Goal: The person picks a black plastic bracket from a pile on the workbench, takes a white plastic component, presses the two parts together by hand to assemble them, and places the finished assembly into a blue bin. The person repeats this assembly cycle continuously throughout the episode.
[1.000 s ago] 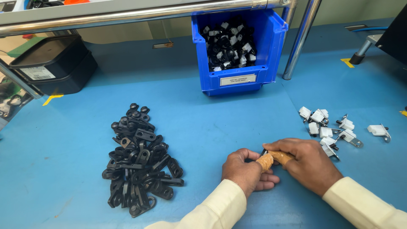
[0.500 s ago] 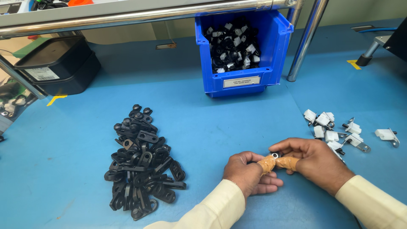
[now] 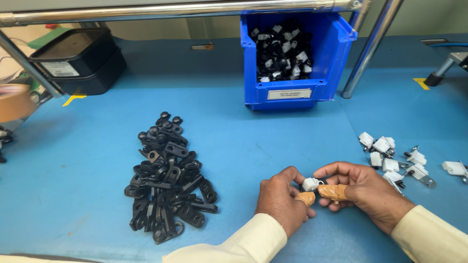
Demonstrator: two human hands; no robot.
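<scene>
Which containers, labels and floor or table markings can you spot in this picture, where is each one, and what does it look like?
Blue bin: back centre of the table, open-fronted, holding black and white parts.
Bin label: on the bin's front lip, a pale rectangular strip.
Black box: back left, lidded, rounded corners.
Box label: on the black box's front, a white rectangle.
Yellow corner marks: on the blue table by the box, and far right.

I see a white rectangular label (image 3: 289, 94) on the front wall of a blue bin (image 3: 336, 53) at top centre, and another pale rectangular label (image 3: 59, 68) on a black box (image 3: 78, 58) at far left.
</scene>
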